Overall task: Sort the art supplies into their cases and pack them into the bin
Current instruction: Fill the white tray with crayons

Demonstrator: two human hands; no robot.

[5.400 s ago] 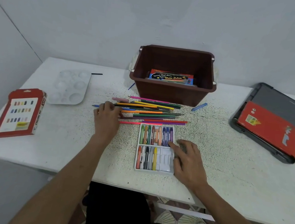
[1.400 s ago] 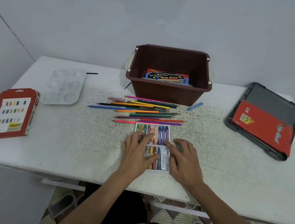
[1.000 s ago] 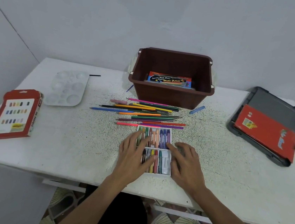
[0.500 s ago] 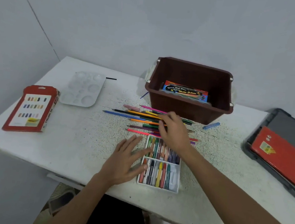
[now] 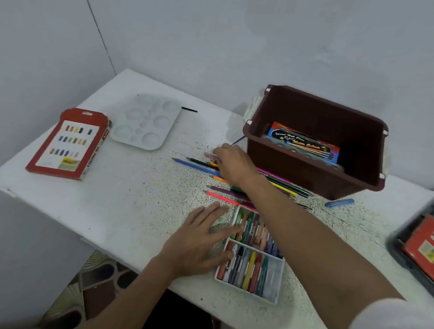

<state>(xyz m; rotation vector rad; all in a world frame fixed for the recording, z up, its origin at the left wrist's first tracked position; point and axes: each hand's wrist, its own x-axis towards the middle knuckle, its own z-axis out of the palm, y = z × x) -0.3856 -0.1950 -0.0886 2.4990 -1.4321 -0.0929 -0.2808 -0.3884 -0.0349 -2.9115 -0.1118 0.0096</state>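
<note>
A white crayon tray (image 5: 274, 279) with several crayons lies near the table's front edge. My left hand (image 5: 199, 240) rests flat beside it, fingers straight and touching its left side. Behind the tray lie several coloured pencils (image 5: 283, 188). My right hand (image 5: 233, 163) reaches across them, its curled fingertips closing on a pink crayon (image 5: 208, 154) at the left end of the row. The brown bin (image 5: 291, 167) stands behind the pencils, with a watercolour box (image 5: 303, 144) inside. A loose blue crayon (image 5: 339, 203) lies right of the pencils.
A red pastel box (image 5: 68, 144) and a white paint palette (image 5: 147, 122) lie at the left. A dark lid (image 5: 401, 247) holding a red case (image 5: 430, 251) sits at the right edge. A short black stick (image 5: 189, 110) lies behind the palette.
My right hand left the tray and moved forward and left over the pencils to the pink crayon. My left hand slid off the tray to its left side. My view turned left.
</note>
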